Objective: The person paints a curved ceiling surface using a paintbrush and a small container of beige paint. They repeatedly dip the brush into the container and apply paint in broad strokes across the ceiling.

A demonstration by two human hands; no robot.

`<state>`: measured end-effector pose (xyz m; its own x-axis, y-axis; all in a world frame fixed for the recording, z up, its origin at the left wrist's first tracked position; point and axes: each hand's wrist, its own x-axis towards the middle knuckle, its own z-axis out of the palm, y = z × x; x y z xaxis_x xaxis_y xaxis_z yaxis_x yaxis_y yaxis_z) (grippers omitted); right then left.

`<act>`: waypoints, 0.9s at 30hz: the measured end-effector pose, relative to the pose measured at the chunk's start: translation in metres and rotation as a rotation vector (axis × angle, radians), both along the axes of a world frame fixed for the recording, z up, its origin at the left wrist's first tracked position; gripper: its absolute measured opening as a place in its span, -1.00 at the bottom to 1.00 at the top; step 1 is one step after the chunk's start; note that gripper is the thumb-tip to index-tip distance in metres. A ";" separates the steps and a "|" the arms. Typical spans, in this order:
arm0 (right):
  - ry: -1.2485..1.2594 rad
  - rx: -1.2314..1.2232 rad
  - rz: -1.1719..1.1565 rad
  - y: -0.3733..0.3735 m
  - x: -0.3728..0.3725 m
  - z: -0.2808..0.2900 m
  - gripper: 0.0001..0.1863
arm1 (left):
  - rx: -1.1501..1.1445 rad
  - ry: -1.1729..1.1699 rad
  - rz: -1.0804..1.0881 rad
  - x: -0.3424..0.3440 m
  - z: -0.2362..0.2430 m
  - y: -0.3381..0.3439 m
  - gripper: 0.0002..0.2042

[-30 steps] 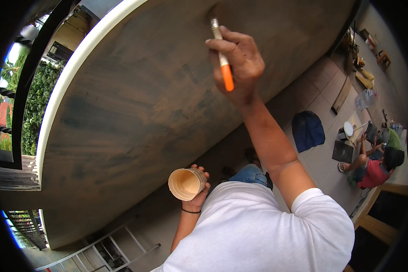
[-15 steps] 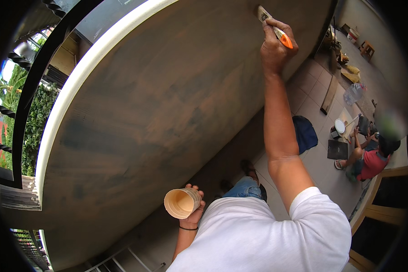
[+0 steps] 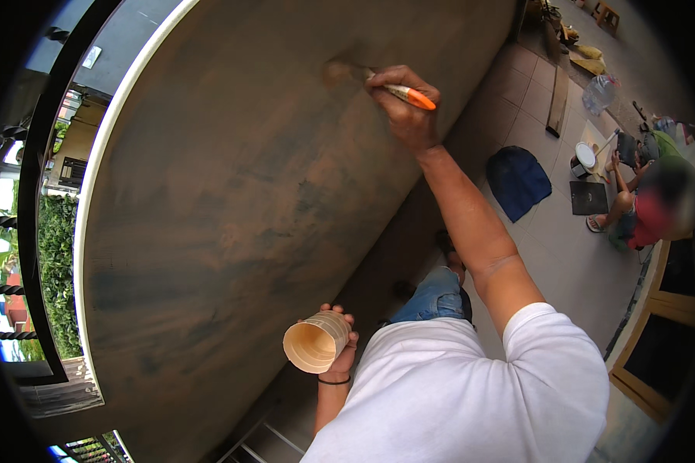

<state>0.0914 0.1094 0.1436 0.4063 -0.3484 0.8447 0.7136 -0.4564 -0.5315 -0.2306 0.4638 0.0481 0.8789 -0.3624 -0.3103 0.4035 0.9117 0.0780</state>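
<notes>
A paintbrush (image 3: 400,92) with a pale handle and orange end is gripped in my right hand (image 3: 409,112), its bristles against the upper part of a brown wall (image 3: 232,208). Dark, blotchy streaks cover the wall, and the bristles are partly smeared by motion. Low beside the wall, my left hand (image 3: 345,351) wraps round a cream plastic cup (image 3: 315,343), tilted so its mouth faces me. The inside of the cup looks cream-coloured; I cannot tell how much it holds.
A white rim (image 3: 85,255) and black metal railing (image 3: 32,201) border the wall. On the tiled floor lie a dark blue cloth item (image 3: 517,181) and a plank (image 3: 557,102). At right another person (image 3: 649,212) sits near a white-lidded can (image 3: 585,157). A metal ladder (image 3: 266,444) stands below.
My right hand has moved the brush left and down across the wall. The view has shifted too; my left hand still holds the cup.
</notes>
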 end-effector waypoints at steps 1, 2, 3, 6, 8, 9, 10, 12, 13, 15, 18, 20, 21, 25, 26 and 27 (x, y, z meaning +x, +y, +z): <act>0.021 0.067 -0.116 -0.017 0.009 -0.001 -0.86 | 0.020 0.027 0.020 -0.006 -0.003 0.002 -0.42; -0.003 0.157 -0.166 -0.022 0.015 -0.005 -0.86 | 0.040 0.058 0.035 -0.010 -0.004 0.000 -0.42; -0.029 0.245 -0.216 -0.023 0.021 -0.007 -0.85 | 0.037 0.084 0.043 -0.010 -0.002 -0.003 -0.42; -0.044 0.141 -0.135 0.034 0.004 -0.010 -0.78 | -0.003 0.163 0.089 -0.011 -0.005 -0.016 -0.41; -0.030 -0.044 0.071 0.093 -0.040 -0.026 -0.73 | -0.014 0.181 0.100 -0.006 -0.003 -0.032 -0.41; -0.055 -0.081 0.240 0.112 -0.060 -0.033 -0.72 | -0.017 0.173 0.094 0.000 -0.001 -0.040 -0.41; -0.083 -0.148 0.412 0.116 -0.073 -0.041 -0.71 | -0.022 0.165 0.085 0.007 0.001 -0.048 -0.41; -0.093 -0.196 0.586 0.104 -0.071 -0.048 -0.70 | -0.033 0.128 0.055 0.021 0.005 -0.062 -0.42; -0.074 -0.175 0.591 0.086 -0.058 -0.051 -0.71 | -0.037 0.108 0.039 0.029 0.007 -0.069 -0.42; 0.013 -0.091 0.505 0.030 -0.023 -0.044 -0.73 | -0.046 0.077 0.020 0.040 0.015 -0.085 -0.41; 0.071 0.202 0.334 -0.063 0.038 -0.037 -0.84 | -0.062 0.072 0.043 0.045 0.014 -0.100 -0.40; 0.046 0.235 0.020 -0.108 0.071 -0.045 -0.85 | -0.066 0.088 0.048 0.048 0.011 -0.108 -0.39; 0.042 0.259 -0.061 -0.111 0.073 -0.045 -0.84 | -0.073 0.101 0.052 0.052 0.011 -0.114 -0.39; 0.037 0.130 -0.100 -0.056 0.053 -0.054 -0.76 | -0.095 0.150 0.057 0.064 0.017 -0.136 -0.39; 0.030 0.058 0.009 -0.027 0.033 -0.059 -0.71 | -0.088 0.152 0.052 0.067 0.019 -0.143 -0.40; 0.048 0.041 0.191 -0.005 0.007 -0.059 -0.71 | -0.083 0.145 0.053 0.071 0.021 -0.147 -0.40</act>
<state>0.0985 0.1041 0.0843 0.5076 -0.2948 0.8096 0.7588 -0.2920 -0.5822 -0.1593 0.3165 0.0689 0.8455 -0.3468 -0.4060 0.3566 0.9327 -0.0541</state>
